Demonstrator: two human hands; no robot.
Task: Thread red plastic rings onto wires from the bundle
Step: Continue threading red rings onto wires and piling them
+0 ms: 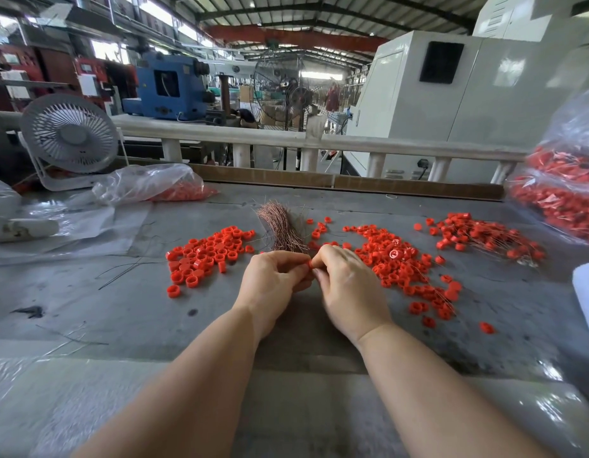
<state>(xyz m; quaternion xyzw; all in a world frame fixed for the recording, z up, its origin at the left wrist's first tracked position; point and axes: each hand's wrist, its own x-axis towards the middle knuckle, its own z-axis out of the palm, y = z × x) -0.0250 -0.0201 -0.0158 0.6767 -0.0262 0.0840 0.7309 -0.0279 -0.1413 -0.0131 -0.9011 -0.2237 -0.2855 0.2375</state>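
Note:
My left hand (pixel 273 279) and my right hand (pixel 347 285) meet at the middle of the grey table (pixel 121 299), fingertips together. Between them they pinch one red ring (pixel 309 263); a wire in the grip is too thin to make out. Just beyond my fingers lies the copper-coloured wire bundle (pixel 283 226), fanned out away from me. A pile of loose red rings (pixel 207 252) lies to the left of the bundle. A second pile (pixel 398 259) spreads to the right, with thin wires among its near rings. Far right lies a heap of rings with wires through them (pixel 484 236).
A clear bag of red rings (pixel 161 185) lies at the back left beside a small white fan (pixel 70 135). A large clear bag of red parts (pixel 563 193) stands at the right edge. A white roll (pixel 587 295) lies near right. Stray wires (pixel 128 269) lie at the left.

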